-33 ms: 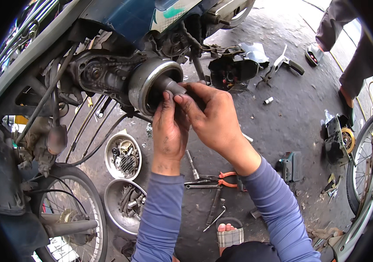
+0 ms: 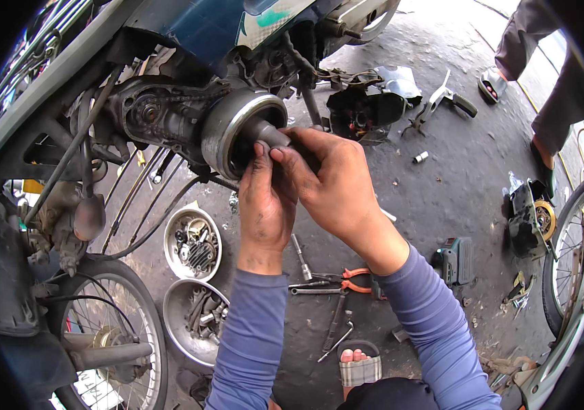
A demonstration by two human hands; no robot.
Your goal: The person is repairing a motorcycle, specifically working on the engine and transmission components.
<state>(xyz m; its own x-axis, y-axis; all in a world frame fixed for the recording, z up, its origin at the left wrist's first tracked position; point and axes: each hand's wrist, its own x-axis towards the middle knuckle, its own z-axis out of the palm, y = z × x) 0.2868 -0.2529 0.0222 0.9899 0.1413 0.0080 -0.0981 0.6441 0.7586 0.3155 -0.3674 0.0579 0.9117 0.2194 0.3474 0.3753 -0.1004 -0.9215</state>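
A round metal drum (image 2: 222,140) sits on the grimy exposed engine casing (image 2: 145,116) of a motorbike with a blue body panel (image 2: 189,27). A short grey metal cylinder (image 2: 266,134) sticks out from the drum's hollow. My left hand (image 2: 264,212) pinches the cylinder's near end from below, thumb up against it. My right hand (image 2: 336,195) closes on the same end from the right, thumb and index finger on the metal. Its other fingers are largely hidden, as is the inside of the drum behind my fingertips.
Two bowls of parts (image 2: 215,246) (image 2: 172,324) lie below left, near pliers (image 2: 359,287), wrenches (image 2: 309,290) and a cordless tool (image 2: 456,263). Black housings (image 2: 350,109) (image 2: 521,212) lie on the floor. A person's legs (image 2: 558,102) stand upper right; bicycle wheels (image 2: 148,328) (image 2: 562,232) flank me.
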